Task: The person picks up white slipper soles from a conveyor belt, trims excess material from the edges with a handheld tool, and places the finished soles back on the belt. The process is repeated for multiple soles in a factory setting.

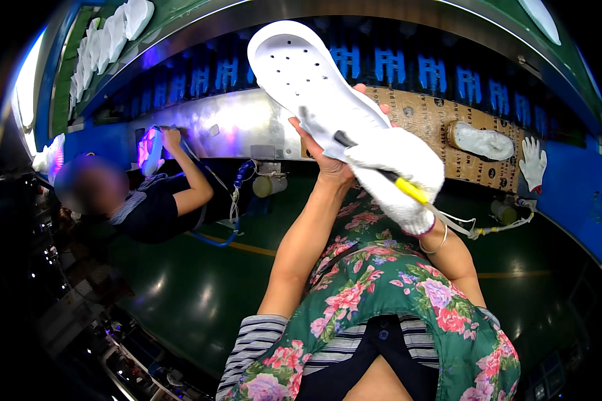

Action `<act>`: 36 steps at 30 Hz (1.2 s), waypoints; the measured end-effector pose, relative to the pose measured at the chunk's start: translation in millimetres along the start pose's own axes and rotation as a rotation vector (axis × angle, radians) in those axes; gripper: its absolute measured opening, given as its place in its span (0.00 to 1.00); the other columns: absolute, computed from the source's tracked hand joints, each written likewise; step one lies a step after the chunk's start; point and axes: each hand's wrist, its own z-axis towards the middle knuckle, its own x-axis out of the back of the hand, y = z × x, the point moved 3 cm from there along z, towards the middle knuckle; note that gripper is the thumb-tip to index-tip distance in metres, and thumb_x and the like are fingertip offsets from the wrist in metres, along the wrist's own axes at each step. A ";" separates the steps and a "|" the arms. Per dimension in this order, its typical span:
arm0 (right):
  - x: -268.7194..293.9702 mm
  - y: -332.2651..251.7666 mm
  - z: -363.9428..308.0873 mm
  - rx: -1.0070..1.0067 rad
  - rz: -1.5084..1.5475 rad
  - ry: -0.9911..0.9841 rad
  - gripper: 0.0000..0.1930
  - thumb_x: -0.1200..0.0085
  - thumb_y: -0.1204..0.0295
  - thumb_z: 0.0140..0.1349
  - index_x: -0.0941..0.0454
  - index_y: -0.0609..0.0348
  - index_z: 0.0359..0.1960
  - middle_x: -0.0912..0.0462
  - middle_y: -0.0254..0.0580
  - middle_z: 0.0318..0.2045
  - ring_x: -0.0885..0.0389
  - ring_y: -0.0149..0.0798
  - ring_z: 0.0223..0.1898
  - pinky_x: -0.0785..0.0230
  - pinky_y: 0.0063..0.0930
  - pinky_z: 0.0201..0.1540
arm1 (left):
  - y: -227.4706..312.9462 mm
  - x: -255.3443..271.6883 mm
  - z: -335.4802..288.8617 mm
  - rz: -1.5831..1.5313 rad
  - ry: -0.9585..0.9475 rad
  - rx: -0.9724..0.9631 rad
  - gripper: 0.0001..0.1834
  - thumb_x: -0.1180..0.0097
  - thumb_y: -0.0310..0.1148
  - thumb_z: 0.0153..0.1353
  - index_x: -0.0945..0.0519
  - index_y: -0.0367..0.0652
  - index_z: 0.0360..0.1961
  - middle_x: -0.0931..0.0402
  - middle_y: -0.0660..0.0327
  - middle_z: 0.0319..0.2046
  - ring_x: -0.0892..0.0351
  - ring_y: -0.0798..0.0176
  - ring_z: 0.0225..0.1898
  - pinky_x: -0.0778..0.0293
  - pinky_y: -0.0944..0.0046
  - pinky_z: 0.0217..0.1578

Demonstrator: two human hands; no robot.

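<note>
My bare left hand [324, 157] is closed around a white shoe sole [334, 87] from below, its fingertips showing at the far edge. The sole is tilted, its hollow inner side facing up, with several small holes in its broad end. My right hand [405, 167], in a white knit glove, grips a brush with a yellow-and-black handle [411, 190]. The brush's dark tip sits over the sole's near end, close to my left hand; whether it touches is hard to tell. A thin pale tube [451, 226] runs from the handle's rear.
Ahead runs a metal workbench [214, 127] with patterned cardboard [468, 164] on it. A white-lined shoe piece [485, 140] and a spare white glove [533, 164] lie to the right. Blue holders [388, 67] line the back. At left, a co-worker's hand [172, 139] holds another shoe part.
</note>
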 end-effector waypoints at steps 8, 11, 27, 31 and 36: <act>-2.5 -12.4 4.7 0.059 -0.039 0.033 0.15 0.36 0.75 0.56 0.18 0.53 0.47 0.18 0.41 0.45 0.20 0.43 0.48 0.30 0.36 0.53 | -8.2 1.0 24.6 -0.138 -0.338 0.113 0.63 0.58 0.88 0.47 0.33 0.45 0.70 0.28 0.37 0.57 0.21 0.39 0.53 0.17 0.39 0.47; 7.9 -4.8 3.5 0.020 -0.032 0.084 0.14 0.34 0.77 0.54 0.15 0.53 0.43 0.15 0.41 0.42 0.17 0.42 0.45 0.27 0.35 0.49 | -3.5 11.2 20.0 0.070 -0.133 0.038 0.61 0.62 0.87 0.50 0.35 0.47 0.70 0.27 0.46 0.58 0.21 0.39 0.54 0.19 0.35 0.48; 19.4 -4.2 -10.2 0.176 -0.186 -0.008 0.14 0.30 0.76 0.49 0.10 0.48 0.39 0.11 0.35 0.37 0.14 0.41 0.38 0.24 0.33 0.41 | 5.3 6.4 27.3 0.010 -0.151 0.057 0.64 0.60 0.90 0.43 0.27 0.44 0.64 0.21 0.41 0.49 0.21 0.40 0.50 0.21 0.37 0.47; 21.8 -1.7 -16.3 0.221 -0.279 0.031 0.12 0.30 0.75 0.50 0.10 0.48 0.37 0.11 0.36 0.39 0.13 0.41 0.39 0.23 0.33 0.41 | 0.2 3.9 34.9 0.001 -0.257 0.098 0.62 0.55 0.88 0.44 0.28 0.44 0.65 0.22 0.42 0.51 0.22 0.42 0.53 0.22 0.34 0.49; 1.2 -26.8 2.5 0.271 -0.058 -0.093 0.13 0.30 0.73 0.53 0.10 0.43 0.40 0.11 0.34 0.40 0.13 0.40 0.41 0.23 0.33 0.44 | 23.5 15.6 26.4 0.038 -0.280 -0.030 0.61 0.52 0.84 0.48 0.34 0.45 0.69 0.25 0.46 0.57 0.23 0.37 0.55 0.22 0.30 0.50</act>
